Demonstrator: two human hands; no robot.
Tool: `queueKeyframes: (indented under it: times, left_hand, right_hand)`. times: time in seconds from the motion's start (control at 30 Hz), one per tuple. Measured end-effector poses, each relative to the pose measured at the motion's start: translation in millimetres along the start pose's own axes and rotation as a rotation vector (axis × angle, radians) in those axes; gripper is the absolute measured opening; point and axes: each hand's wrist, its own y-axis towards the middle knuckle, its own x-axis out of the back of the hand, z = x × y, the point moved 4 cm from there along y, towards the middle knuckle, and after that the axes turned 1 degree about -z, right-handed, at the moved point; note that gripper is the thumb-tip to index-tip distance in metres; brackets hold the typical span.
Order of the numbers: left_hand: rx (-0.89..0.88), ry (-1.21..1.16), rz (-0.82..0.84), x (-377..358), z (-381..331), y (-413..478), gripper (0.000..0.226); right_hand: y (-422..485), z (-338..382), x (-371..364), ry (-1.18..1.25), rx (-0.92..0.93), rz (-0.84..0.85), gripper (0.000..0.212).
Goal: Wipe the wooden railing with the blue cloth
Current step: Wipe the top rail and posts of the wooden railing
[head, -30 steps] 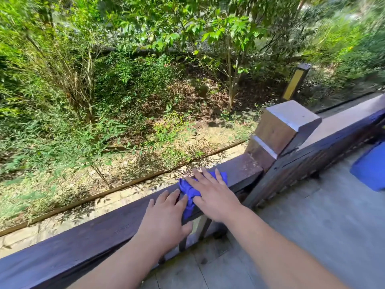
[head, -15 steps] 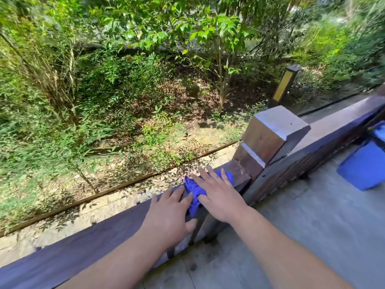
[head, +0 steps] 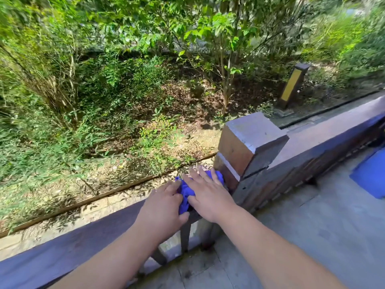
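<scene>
cloth (head: 186, 190) on railing (head: 83, 243) | post (head: 250, 142) just right of cloth | garden (head: 125, 101) behind railing

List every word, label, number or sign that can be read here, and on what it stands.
None: no readable text shows anywhere.
The garden post has a plain yellow panel, though blurred.
The blue cloth, the wooden railing and the blue object at the right edge show no lettering.

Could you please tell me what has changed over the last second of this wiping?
The left hand and right hand have slid the blue cloth rightward along the wooden railing, so it now reaches the base of the square post. Both hands stay pressed flat on the cloth as before. Nothing was picked up or let go.
</scene>
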Motion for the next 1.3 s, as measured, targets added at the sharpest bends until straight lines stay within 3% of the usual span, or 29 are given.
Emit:
queueKeyframes:
  times: [0.13, 0.23, 0.4, 0.53, 0.87, 1.0, 1.13, 1.3]
  left_hand:
    - [-0.007, -0.008, -0.018, 10.7, 4.1, 10.6, 0.02]
    - [0.035, -0.008, -0.058, 20.4, 7.7, 18.3, 0.021]
    - [0.043, -0.111, -0.156, 42.2, 15.2, 25.9, 0.023]
    - [-0.032, -0.155, -0.219, 72.4, 15.7, 24.0, 0.034]
    - [-0.436, -0.16, -0.235, 124.3, -47.6, 9.8, 0.054]
    - [-0.583, -0.07, -0.22, 126.2, -108.4, 12.9, 0.023]
    - [-0.803, 0.04, -0.258, 116.2, -186.2, 5.4, 0.023]
    - [-1.023, 0.047, -0.182, 96.0, -289.6, -5.3, 0.026]
  right_hand:
    - [-4.2, 2.7, 9.1, 0.035, -0.009, 0.0, 0.075]
    - [-20.0, 1.3, 20.7, 0.038, -0.086, -0.068, 0.075]
    - [-45.7, 8.7, 46.9, -0.093, -0.221, -0.159, 0.022]
    - [-57.6, 25.4, 77.0, -0.018, -0.355, -0.317, 0.011]
    - [-136.3, 49.3, 126.1, -0.034, -0.555, -0.59, 0.017]
    - [-207.4, 29.9, 132.1, -0.04, -0.776, -0.551, 0.013]
    - [-290.1, 4.7, 128.0, 0.033, -0.955, -0.396, 0.017]
    - [-394.3, -28.3, 123.7, 0.087, -1.136, -0.462, 0.011]
